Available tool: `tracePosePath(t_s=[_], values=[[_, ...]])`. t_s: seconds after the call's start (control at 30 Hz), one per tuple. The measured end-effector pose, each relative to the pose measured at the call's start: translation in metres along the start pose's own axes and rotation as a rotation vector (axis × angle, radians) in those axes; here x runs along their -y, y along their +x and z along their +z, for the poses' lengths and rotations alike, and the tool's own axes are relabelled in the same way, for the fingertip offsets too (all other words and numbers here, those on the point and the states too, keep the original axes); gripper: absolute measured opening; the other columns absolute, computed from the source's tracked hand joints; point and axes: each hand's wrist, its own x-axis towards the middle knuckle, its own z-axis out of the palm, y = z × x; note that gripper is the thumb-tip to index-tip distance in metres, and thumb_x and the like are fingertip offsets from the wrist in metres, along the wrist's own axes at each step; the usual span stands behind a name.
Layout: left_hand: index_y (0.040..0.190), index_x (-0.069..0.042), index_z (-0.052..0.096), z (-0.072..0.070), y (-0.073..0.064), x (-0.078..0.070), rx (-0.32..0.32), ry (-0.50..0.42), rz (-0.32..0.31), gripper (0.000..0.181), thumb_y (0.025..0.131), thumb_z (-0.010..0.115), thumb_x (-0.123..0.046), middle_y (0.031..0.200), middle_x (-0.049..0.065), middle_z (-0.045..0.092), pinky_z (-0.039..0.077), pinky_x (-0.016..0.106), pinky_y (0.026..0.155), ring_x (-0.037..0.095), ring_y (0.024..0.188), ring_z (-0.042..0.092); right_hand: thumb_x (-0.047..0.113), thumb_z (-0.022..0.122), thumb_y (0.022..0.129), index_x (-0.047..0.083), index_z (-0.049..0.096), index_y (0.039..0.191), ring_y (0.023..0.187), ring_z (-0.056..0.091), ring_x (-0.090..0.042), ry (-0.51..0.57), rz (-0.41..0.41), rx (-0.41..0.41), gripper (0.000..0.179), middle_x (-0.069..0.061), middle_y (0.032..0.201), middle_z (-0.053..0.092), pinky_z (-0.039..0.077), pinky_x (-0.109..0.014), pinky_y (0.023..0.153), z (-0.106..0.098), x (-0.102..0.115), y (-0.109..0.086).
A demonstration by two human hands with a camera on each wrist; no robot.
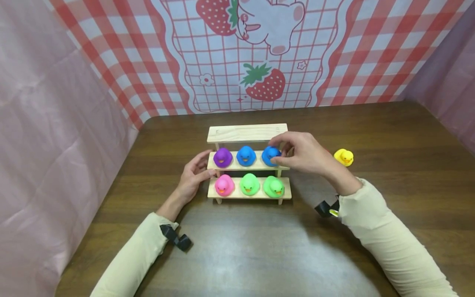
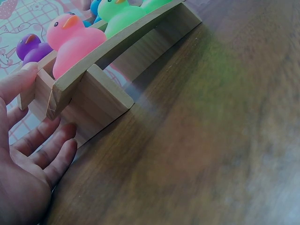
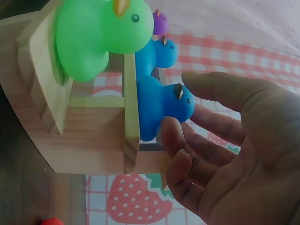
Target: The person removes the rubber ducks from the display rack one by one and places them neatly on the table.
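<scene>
A three-tier wooden stand (image 1: 248,133) holds rubber ducks on its middle and lowest shelves. The middle shelf carries a purple duck (image 1: 222,157), a blue duck (image 1: 246,156) and, at its right end, another blue duck (image 3: 152,105). Below sit a pink duck (image 1: 224,185) and two green ducks (image 1: 249,184). My left hand (image 1: 192,178) grips the left end of the middle shelf, thumb in front. My right hand (image 1: 302,152) is around the right blue duck, fingers and thumb spread about its head; the right wrist view shows a gap at the thumb.
A yellow duck (image 1: 344,157) lies on the brown table (image 1: 237,243), right of the stand. Beside it something red (image 3: 51,221) is mostly hidden by my right arm. A strawberry-print cloth (image 1: 178,74) hangs behind the table, with pink curtains (image 1: 55,123) at the sides.
</scene>
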Motion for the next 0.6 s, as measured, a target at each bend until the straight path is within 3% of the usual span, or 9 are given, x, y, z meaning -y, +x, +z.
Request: tracePosePath(t_s=[0.6], values=[[0.150,0.008,0.034,-0.0001,0.0000,0.0001,0.000,0.004,0.004,0.070,0.084,0.058,0.008,0.109,-0.010,0.070,0.055,0.021,0.087,0.007,0.096,0.068,0.016,0.081,0.082,0.006,0.071,0.114,0.077,0.062,-0.014,-0.008,0.011,-0.003,0.035,-0.009,0.096,0.072,0.053,-0.025,0.072,0.0026,0.0034,0.0008]])
